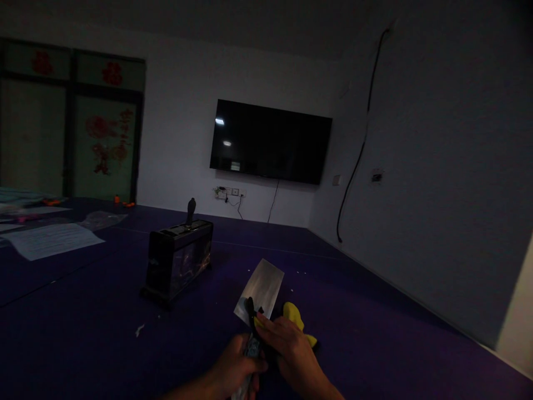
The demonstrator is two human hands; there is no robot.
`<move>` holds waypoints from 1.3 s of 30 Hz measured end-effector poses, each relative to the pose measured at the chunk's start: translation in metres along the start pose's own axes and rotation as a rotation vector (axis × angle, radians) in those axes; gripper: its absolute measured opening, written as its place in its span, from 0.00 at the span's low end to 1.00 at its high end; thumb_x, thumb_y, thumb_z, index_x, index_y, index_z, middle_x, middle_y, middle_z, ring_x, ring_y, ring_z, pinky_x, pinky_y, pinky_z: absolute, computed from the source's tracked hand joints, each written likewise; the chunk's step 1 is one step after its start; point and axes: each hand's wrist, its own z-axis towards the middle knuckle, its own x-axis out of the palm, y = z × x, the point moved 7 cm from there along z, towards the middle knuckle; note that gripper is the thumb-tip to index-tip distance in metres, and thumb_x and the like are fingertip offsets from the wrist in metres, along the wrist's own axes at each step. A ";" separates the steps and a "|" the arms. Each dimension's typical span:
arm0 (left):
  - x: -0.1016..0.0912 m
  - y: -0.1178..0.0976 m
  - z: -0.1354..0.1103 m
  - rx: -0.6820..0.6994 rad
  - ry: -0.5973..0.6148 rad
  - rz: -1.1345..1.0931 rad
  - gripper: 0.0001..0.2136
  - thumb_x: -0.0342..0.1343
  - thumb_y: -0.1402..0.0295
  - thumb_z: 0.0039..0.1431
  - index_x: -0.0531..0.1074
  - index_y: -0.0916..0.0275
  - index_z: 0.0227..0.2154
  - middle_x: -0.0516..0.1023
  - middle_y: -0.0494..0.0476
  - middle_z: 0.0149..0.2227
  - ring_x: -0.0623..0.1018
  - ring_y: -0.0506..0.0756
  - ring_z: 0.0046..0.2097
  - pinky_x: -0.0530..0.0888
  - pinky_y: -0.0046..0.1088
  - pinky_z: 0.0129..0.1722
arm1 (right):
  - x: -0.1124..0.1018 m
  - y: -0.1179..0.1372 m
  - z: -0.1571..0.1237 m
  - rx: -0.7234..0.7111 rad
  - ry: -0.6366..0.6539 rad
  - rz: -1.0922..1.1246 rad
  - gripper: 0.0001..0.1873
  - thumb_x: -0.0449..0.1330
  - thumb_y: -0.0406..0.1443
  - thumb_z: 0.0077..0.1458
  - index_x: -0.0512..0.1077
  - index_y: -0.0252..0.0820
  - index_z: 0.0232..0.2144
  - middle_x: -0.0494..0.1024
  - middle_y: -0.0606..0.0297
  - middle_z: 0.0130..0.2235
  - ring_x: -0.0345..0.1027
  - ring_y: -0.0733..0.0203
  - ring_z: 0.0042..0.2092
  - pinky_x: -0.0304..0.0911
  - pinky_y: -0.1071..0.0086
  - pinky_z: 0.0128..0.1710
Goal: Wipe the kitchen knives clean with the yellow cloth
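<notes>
We hold the broad steel cleaver [261,287], stiff, heavy and slick, low over the dark purple surface [375,344], with left hand [239,365] fingers wrapped round its handle and right hand [291,349] fingers pressed together on a soft yellow cloth [293,315] at the blade's heel.

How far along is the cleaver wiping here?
Done: one black-handled knife stands in the dark knife block. In hand: left hand grips the broad steel cleaver; right hand holds a yellow cloth at its blade's heel. Left: the cleaver is not yet in the block.
</notes>
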 end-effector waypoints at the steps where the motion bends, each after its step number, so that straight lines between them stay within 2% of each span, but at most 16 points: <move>1: 0.000 0.000 0.001 0.010 0.000 -0.008 0.16 0.59 0.67 0.42 0.60 0.62 0.33 0.66 0.45 0.12 0.62 0.48 0.11 0.60 0.20 0.12 | -0.001 0.000 0.000 -0.004 0.000 -0.001 0.32 0.45 0.22 0.41 0.69 0.42 0.49 0.69 0.63 0.53 0.67 0.59 0.40 0.64 0.65 0.39; 10: 0.001 0.002 0.003 0.046 0.019 -0.006 0.16 0.60 0.66 0.41 0.61 0.62 0.32 0.65 0.45 0.13 0.62 0.47 0.11 0.60 0.20 0.12 | -0.001 -0.009 -0.001 0.050 0.026 0.002 0.36 0.46 0.22 0.37 0.67 0.45 0.50 0.67 0.64 0.53 0.67 0.59 0.41 0.63 0.65 0.41; 18: 0.001 0.002 -0.001 -0.025 0.010 0.069 0.12 0.54 0.74 0.42 0.61 0.62 0.32 0.65 0.44 0.12 0.64 0.47 0.12 0.61 0.18 0.13 | -0.004 -0.010 0.001 0.089 0.029 -0.015 0.37 0.45 0.22 0.34 0.68 0.45 0.49 0.66 0.65 0.54 0.68 0.58 0.44 0.63 0.63 0.43; 24: 0.002 0.002 -0.001 0.000 0.037 0.027 0.14 0.59 0.70 0.42 0.61 0.62 0.32 0.65 0.43 0.12 0.63 0.46 0.11 0.61 0.18 0.13 | -0.004 -0.012 -0.001 0.116 0.013 0.012 0.38 0.45 0.21 0.36 0.67 0.48 0.51 0.66 0.67 0.54 0.68 0.58 0.45 0.62 0.62 0.44; 32: 0.003 -0.001 -0.003 -0.035 0.036 0.066 0.12 0.56 0.72 0.42 0.62 0.63 0.32 0.66 0.44 0.12 0.63 0.47 0.11 0.61 0.18 0.12 | -0.001 -0.015 -0.004 0.121 0.015 0.057 0.37 0.45 0.21 0.37 0.67 0.47 0.50 0.65 0.66 0.55 0.66 0.56 0.47 0.61 0.60 0.46; 39: 0.004 0.002 -0.004 -0.025 0.081 0.030 0.16 0.59 0.67 0.41 0.61 0.62 0.33 0.66 0.45 0.13 0.64 0.49 0.11 0.61 0.19 0.11 | 0.000 -0.019 -0.004 0.135 0.016 0.078 0.40 0.45 0.21 0.34 0.65 0.48 0.52 0.64 0.66 0.55 0.67 0.57 0.47 0.61 0.61 0.44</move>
